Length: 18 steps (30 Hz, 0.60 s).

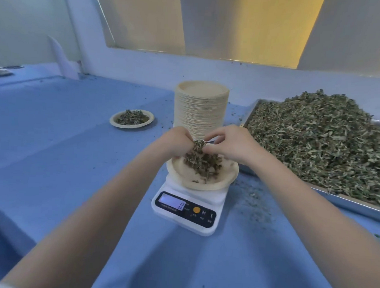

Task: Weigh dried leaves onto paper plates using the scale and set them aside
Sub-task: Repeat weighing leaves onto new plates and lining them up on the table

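A white digital scale point(189, 210) stands on the blue table with a paper plate point(224, 179) on its platform. A clump of dried leaves point(202, 160) lies in the plate and rises up between my hands. My left hand point(176, 142) holds the top of the clump from the left. My right hand point(230, 145) pinches at the same leaves from the right, fingers curled. The scale's lit display shows one blurred digit.
A tall stack of paper plates point(200, 107) stands just behind the scale. A metal tray point(342, 203) heaped with dried leaves point(318, 139) fills the right side. A filled plate point(131, 118) sits at the left. Leaf crumbs are scattered right of the scale.
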Tool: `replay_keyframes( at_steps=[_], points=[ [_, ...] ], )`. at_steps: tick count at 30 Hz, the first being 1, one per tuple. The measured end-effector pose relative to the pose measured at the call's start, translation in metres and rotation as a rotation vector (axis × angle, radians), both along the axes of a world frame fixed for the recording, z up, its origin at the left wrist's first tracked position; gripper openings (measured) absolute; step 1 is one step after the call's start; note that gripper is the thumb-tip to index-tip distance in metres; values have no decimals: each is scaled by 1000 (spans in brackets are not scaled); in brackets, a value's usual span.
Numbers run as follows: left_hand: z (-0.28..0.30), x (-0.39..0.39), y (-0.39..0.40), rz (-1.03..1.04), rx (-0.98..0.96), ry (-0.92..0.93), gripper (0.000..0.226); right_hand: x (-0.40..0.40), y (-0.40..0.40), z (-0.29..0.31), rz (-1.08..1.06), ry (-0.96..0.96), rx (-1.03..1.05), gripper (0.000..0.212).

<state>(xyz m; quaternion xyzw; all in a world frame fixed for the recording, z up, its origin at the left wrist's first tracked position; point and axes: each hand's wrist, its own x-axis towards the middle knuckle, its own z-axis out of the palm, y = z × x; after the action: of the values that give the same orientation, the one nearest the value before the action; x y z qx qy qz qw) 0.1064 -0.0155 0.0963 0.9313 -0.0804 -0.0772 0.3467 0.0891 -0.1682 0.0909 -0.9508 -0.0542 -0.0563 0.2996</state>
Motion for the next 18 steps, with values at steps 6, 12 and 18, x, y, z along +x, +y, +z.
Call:
replay_keyframes(
  at_steps=[6, 12, 18],
  points=[
    [7, 5, -9, 10, -154, -69, 23, -1, -2, 4, -2, -34, 48, 11],
    [12, 1, -12, -61, -165, -67, 19, -1, 1, 2, 71, -7, -22, 15],
    [14, 3, -19, -80, -177, -71, 18, -5, -4, 4, 64, -35, 41, 15]
  ],
)
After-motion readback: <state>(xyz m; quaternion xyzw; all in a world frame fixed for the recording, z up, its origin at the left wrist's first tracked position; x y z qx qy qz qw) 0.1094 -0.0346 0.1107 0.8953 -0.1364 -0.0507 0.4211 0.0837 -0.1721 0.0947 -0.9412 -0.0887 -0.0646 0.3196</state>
